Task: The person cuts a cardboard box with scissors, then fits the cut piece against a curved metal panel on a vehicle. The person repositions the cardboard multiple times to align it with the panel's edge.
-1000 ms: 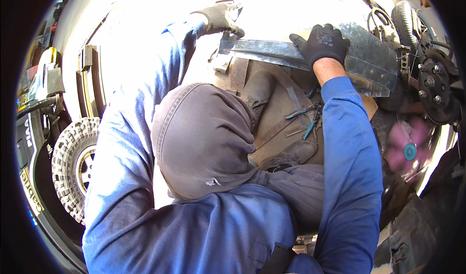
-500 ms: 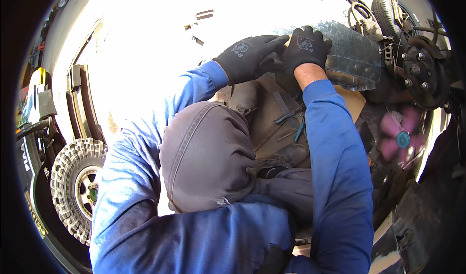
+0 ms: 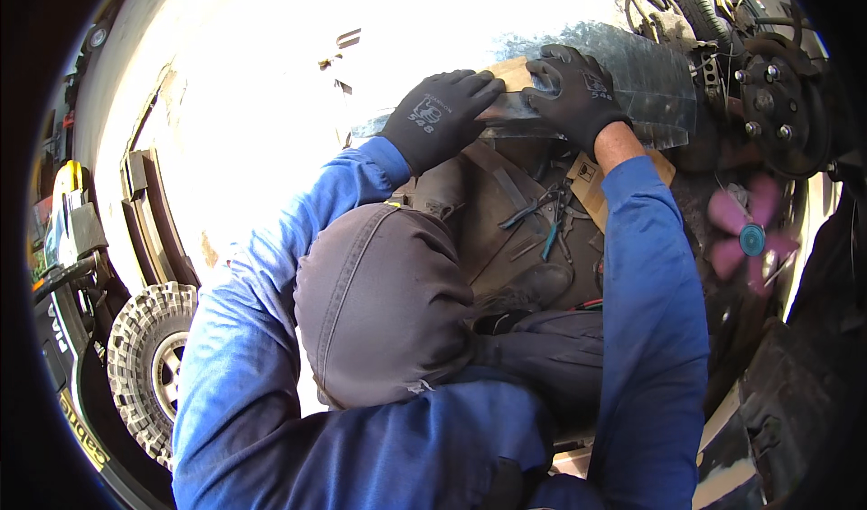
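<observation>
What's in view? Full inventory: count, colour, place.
Metal sheet: 1, grey, top centre-right
Tan piece: 1, tan, between the grips
Tan card: 1, tan, below right grip
Hand tools: several, some teal-handled, exact count unclear, centre
Fan: 1, pink with teal hub, right
Wheel hub: 1, black, upper right
Smooth tyre: 1, dark, top right
Knobbly wheel: 1, dark tyre, silvery rim, lower left
Boots: 2, dark, around the tools
Hood: 1, grey-brown, centre
Sleeves: 2, blue, either side
Left grip: 1, black-gloved, top centre
Right grip: 1, black-gloved, on metal sheet
</observation>
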The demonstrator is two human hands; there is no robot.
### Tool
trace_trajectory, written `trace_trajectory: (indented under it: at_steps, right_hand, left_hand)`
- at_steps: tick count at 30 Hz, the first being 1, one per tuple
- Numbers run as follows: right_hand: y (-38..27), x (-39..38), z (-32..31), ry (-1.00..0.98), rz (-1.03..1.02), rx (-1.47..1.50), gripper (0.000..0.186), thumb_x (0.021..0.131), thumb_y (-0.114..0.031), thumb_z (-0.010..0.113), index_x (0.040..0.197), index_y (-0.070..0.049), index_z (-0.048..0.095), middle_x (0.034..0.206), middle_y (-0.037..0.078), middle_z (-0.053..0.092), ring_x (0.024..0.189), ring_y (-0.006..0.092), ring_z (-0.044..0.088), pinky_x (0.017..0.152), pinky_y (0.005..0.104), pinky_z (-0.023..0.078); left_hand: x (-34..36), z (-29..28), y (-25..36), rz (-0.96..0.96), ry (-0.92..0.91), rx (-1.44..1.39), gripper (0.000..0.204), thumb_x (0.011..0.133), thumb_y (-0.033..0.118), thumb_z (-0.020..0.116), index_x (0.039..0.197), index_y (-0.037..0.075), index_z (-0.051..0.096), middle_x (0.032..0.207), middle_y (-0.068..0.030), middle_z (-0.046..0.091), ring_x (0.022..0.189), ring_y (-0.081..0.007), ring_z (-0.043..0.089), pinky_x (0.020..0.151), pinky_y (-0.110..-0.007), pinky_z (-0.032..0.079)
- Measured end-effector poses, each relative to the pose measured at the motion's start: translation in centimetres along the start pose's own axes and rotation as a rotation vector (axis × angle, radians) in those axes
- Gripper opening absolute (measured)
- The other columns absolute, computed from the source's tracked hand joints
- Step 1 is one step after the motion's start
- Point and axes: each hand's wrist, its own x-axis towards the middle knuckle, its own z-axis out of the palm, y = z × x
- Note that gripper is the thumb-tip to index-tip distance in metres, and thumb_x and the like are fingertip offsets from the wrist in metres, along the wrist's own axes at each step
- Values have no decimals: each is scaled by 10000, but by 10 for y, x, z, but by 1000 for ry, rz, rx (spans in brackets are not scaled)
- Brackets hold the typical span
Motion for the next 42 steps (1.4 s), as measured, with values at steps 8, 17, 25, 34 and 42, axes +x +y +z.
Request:
trace_trajectory:
  at_steps: [8, 17, 25, 34, 42]
  right_hand:
    - [66, -35, 11, 291, -40, 248, 426, 937, -301, 776, 1325, -124, 763, 1454, 174, 684, 1346, 395, 639, 1188, 482, 495]
    - [104, -152, 21, 112, 297, 674, 308, 1027, -137, 682, 1286, 12, 755, 1190, 136, 784, 1013, 200, 743, 915, 371, 593]
    - [105, -210, 143, -615, 506, 40, 485, 975, -418, 659, 1253, -45, 796, 1303, 217, 767, 1218, 396, 729, 1100, 467, 558]
    - [127, -230, 246, -925, 418, 118, 533, 1021, -447, 604, 1385, -87, 752, 1503, 181, 670, 1375, 392, 650, 1164, 479, 520]
    - [130, -225, 275, -735, 438, 146, 526, 979, -419, 649, 1326, -47, 782, 1429, 251, 707, 1305, 417, 698, 1099, 485, 560]
  left_hand:
    - [8, -4, 5, 28, -46, 46, 546, 927, 192, 773, 1436, 70, 616, 1431, -136, 620, 1231, -340, 647, 1022, -477, 550]
    - [19, -5, 5, 39, -15, 70, 493, 900, 176, 764, 1362, 64, 635, 1400, -112, 631, 1151, -331, 666, 970, -474, 561]
    - [33, -8, 9, 95, -31, 100, 349, 853, 94, 689, 1198, 76, 643, 1273, -68, 665, 943, -321, 693, 809, -482, 580]
    - [39, -18, 18, 45, -128, 67, 554, 802, 109, 822, 1321, 100, 627, 1467, -121, 645, 1003, -392, 689, 891, -490, 572]
    - [39, -17, 20, 108, -62, 113, 567, 813, 103, 756, 1359, 125, 603, 1408, -108, 661, 948, -357, 698, 832, -484, 581]
